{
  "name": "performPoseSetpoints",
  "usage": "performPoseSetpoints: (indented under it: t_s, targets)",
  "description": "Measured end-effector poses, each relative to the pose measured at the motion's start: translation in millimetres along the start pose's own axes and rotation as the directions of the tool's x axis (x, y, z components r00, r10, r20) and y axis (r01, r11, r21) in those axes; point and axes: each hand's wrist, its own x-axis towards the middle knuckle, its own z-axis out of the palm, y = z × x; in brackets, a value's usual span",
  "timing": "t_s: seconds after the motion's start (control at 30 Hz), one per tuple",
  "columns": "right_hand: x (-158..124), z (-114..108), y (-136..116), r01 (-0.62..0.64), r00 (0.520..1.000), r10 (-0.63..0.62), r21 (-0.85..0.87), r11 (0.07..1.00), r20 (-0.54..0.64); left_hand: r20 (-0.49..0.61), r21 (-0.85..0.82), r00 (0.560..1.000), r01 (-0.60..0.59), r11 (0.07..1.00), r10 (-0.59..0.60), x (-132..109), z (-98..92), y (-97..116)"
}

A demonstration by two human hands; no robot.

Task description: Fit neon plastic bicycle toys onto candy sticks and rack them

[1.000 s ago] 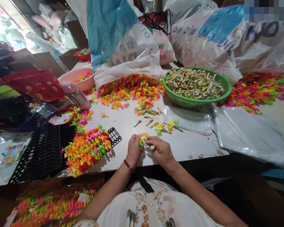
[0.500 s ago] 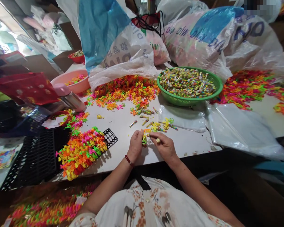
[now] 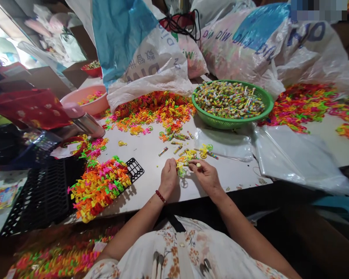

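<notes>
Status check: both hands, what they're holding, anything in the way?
Left hand pinching small yellow-and-green plastic piece. Right hand holding slim, pale-ended tube. Loose multicoloured slim tubes scattered on white tabletop just beyond; nothing visibly blocking.

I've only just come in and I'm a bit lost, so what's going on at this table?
A person has both bare hands over a white table. The left hand holds a yellow and green plastic piece; the right hand, close by, holds a small tube. More tubes lie loose just beyond and fill a green basket. On the left, bright plastic pieces crowd a black grid.
</notes>
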Motion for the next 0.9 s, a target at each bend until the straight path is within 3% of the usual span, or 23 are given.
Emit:
performPoseSetpoints:
  t_s: [0.07, 0.13, 0.23, 0.3, 0.37, 0.43, 0.53, 0.6, 0.7, 0.8, 0.9]
  targets:
    - [10, -14, 7, 0.105, 0.993, -0.112, -0.133, 0.986, -0.047, -0.066, 0.222, 0.986, -0.133, 0.966, 0.151, 14, -5.8, 2]
    - [20, -24, 14, 0.187, 0.973, -0.218, -0.299, 0.936, -0.074, -0.084, 0.441, 0.956, -0.218, 0.871, 0.282, 33, -14.5, 3]
    - [30, -23, 17, 0.23, 0.942, -0.321, -0.506, 0.831, -0.099, -0.064, 0.694, 0.927, -0.225, 0.684, 0.37, 64, -27.4, 1]
    - [31, -9, 13, 0.278, 0.939, -0.341, -0.49, 0.826, -0.042, -0.061, 0.756, 0.932, -0.19, 0.626, 0.357, 77, -31.1, 0]
    - [31, 12, 8, 0.28, 0.958, -0.281, -0.366, 0.888, 0.051, -0.075, 0.695, 0.938, -0.194, 0.693, 0.338, 79, -28.7, 0]
    - [32, 33, 5, 0.168, 0.984, -0.148, -0.238, 0.957, 0.099, -0.023, 0.531, 0.943, -0.269, 0.803, 0.331, 69, -21.5, 2]
    - [40, 52, 4, -0.024, 0.999, 0.026, -0.065, 0.998, 0.029, 0.187, 0.3, 0.93, -0.36, 0.883, 0.316, 49, -9.2, 8]
    - [48, 53, 6, -0.117, 0.993, 0.118, 0.092, 0.989, -0.007, 0.227, 0.249, 0.932, -0.337, 0.908, 0.284, 44, -4.0, 13]
    - [54, 47, 8, -0.284, 0.958, 0.28, 0.259, 0.923, 0.051, -0.003, 0.364, 0.968, -0.231, 0.902, 0.249, 63, -1.4, 21]
    - [44, 41, 6, -0.365, 0.93, 0.34, 0.245, 0.898, 0.139, -0.283, 0.578, 0.916, -0.072, 0.813, 0.283, 100, 0.2, 28]
    - [25, 40, 4, -0.36, 0.926, 0.318, 0.223, 0.906, 0.202, -0.397, 0.614, 0.891, 0.08, 0.785, 0.22, 131, 4.1, 32]
